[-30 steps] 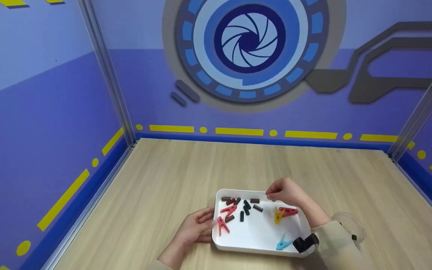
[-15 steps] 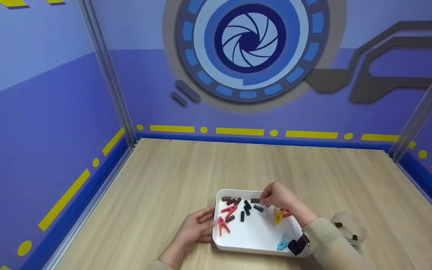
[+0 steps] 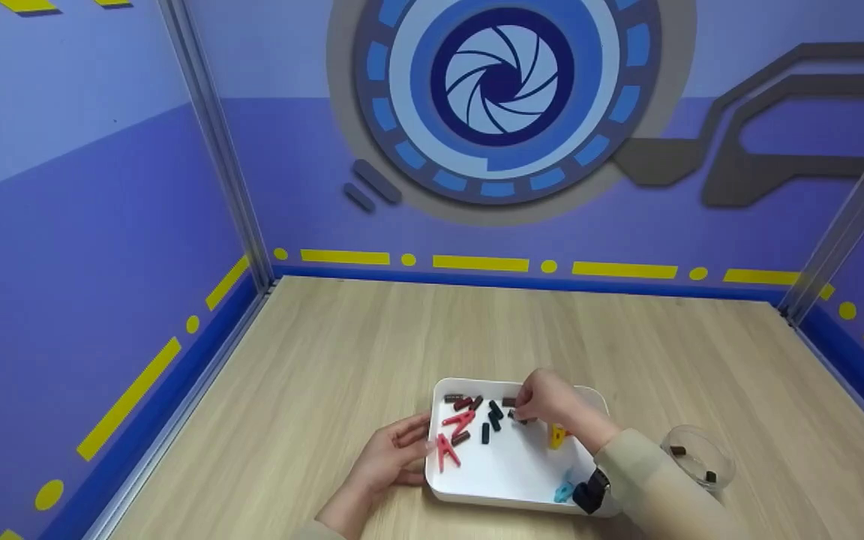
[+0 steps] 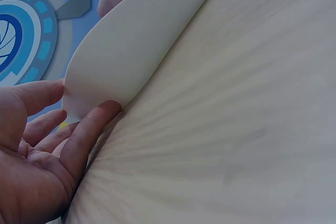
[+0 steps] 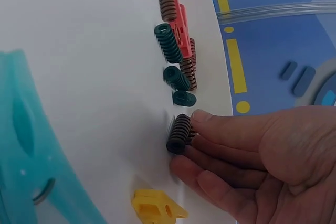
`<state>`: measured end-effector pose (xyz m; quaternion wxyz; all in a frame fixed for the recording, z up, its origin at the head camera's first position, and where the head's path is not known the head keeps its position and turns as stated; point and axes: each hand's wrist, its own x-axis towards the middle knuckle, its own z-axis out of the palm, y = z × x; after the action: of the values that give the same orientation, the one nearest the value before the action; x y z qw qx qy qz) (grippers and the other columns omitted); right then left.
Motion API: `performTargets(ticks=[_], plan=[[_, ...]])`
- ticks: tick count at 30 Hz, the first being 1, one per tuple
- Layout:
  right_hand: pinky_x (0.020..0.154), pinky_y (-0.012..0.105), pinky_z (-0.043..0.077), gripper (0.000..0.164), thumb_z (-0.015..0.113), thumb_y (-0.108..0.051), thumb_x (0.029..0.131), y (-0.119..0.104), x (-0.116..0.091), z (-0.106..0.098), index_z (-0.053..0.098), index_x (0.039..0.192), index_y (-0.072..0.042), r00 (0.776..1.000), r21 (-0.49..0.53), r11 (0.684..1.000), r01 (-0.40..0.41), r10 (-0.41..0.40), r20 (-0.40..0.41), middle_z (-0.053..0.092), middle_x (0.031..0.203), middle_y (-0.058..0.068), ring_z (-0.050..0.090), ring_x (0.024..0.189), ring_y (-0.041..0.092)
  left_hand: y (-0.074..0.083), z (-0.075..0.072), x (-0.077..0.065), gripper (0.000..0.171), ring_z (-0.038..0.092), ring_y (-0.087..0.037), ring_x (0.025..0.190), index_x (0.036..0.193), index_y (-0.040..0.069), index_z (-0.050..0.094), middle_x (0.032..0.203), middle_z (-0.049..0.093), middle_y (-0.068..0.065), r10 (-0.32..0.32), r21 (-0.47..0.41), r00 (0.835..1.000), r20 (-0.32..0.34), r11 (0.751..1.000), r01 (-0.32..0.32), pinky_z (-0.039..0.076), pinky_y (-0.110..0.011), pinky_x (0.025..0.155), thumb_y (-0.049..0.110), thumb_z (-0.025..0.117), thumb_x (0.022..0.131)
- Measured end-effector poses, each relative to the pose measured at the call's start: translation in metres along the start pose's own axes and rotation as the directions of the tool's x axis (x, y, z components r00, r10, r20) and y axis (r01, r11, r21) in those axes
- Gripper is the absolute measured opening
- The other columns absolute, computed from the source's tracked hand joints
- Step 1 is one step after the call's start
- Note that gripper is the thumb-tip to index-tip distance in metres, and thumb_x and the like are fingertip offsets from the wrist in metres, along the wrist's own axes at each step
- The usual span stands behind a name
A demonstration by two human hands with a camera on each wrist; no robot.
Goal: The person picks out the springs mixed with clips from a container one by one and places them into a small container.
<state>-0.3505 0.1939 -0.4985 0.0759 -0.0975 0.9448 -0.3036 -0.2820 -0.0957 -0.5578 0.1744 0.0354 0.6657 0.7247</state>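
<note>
A shallow white rectangular tray with rounded corners [image 3: 507, 472] is set on a pale wood-grain table [image 3: 342, 360]. Its left wall is touched by the left hand [image 3: 387, 457], whose fingers are spread and laid along the outside. The right hand [image 3: 552, 397] is lowered over the far part of the tray, well apart from the left, and its thumb and fingers are brought about a small black coiled metal spring [image 5: 179, 134] in the tray; whether the spring is firmly pinched cannot be told. Just beside it, a brown coiled spring [image 3: 509, 402] is partly covered by the right hand. Towards the left of the tray, three dark green coiled springs [image 3: 485, 433] are placed near one another, and more brown and dark red springs [image 3: 453, 398] are scattered around two red plastic clips [image 3: 445, 452]. A yellow plastic clip [image 3: 557, 436] is partly hidden by the right forearm, and a translucent light-blue plastic clip [image 3: 564, 492] is seen at the near right, beside a black device [image 3: 589, 495] worn at the right wrist. Two small dark brown pieces [image 3: 677, 451] are held in a clear round container [image 3: 702, 451] to the right of the tray. The table is bordered by blue-purple printed panels [image 3: 289, 187].
</note>
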Motion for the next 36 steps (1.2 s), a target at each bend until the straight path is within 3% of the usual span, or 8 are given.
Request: performTargets(ticks=[7, 16, 21, 29, 36], plan=[[0.059, 0.025, 0.049, 0.012, 0.086, -0.002, 0.079, -0.003, 0.004, 0.005, 0.075, 0.077, -0.006, 1.000, -0.094, 0.995, 0.018, -0.017, 0.005, 0.064, 0.068, 0.000, 0.055, 0.064, 0.014, 0.001, 0.000, -0.001, 0.061, 0.073, -0.023, 0.107, 0.153, 0.005, 0.048, 0.154, 0.051, -0.022, -0.004, 0.018, 1.000, -0.006, 1.000, 0.004, 0.065, -0.037, 0.067, 0.015, 0.071, 0.097], [0.061, 0.027, 0.052, 0.012, 0.087, 0.002, 0.076, -0.002, 0.003, 0.005, 0.077, 0.077, -0.006, 0.998, -0.138, 0.989, 0.061, -0.058, 0.025, 0.068, 0.069, 0.000, 0.055, 0.064, 0.014, 0.001, 0.001, -0.001, 0.062, 0.073, -0.024, 0.107, 0.153, 0.004, 0.047, 0.154, 0.051, -0.022, 0.003, 0.013, 1.000, -0.005, 1.000, -0.003, 0.065, -0.040, 0.067, 0.016, 0.071, 0.097], [0.059, 0.024, 0.048, 0.011, 0.084, 0.005, 0.076, 0.001, 0.000, 0.001, 0.078, 0.076, -0.003, 0.996, -0.120, 0.989, 0.085, -0.080, 0.041, 0.070, 0.069, 0.001, 0.054, 0.063, 0.013, -0.001, 0.000, -0.001, 0.062, 0.073, -0.023, 0.103, 0.154, 0.003, 0.045, 0.155, 0.049, -0.024, 0.020, -0.001, 1.000, 0.015, 1.000, -0.020, 0.065, -0.037, 0.064, 0.015, 0.069, 0.098], [0.060, 0.026, 0.052, 0.008, 0.083, -0.001, 0.083, 0.004, -0.004, -0.009, 0.077, 0.081, -0.007, 0.996, -0.072, 0.996, 0.048, -0.043, 0.075, 0.068, 0.075, 0.001, 0.055, 0.066, 0.015, -0.002, 0.000, -0.001, 0.062, 0.072, -0.023, 0.104, 0.154, 0.004, 0.046, 0.155, 0.049, -0.024, 0.026, 0.001, 1.000, 0.014, 1.000, -0.026, 0.064, -0.037, 0.063, 0.016, 0.070, 0.098], [0.055, 0.025, 0.046, 0.011, 0.081, -0.001, 0.084, 0.006, -0.009, -0.016, 0.075, 0.079, -0.009, 0.996, -0.045, 0.998, 0.050, -0.046, 0.077, 0.064, 0.072, 0.000, 0.054, 0.064, 0.015, -0.001, 0.000, -0.001, 0.062, 0.072, -0.024, 0.106, 0.154, 0.004, 0.044, 0.156, 0.048, -0.024, 0.026, -0.008, 0.999, 0.025, 1.000, -0.026, 0.065, -0.037, 0.064, 0.014, 0.069, 0.099]])
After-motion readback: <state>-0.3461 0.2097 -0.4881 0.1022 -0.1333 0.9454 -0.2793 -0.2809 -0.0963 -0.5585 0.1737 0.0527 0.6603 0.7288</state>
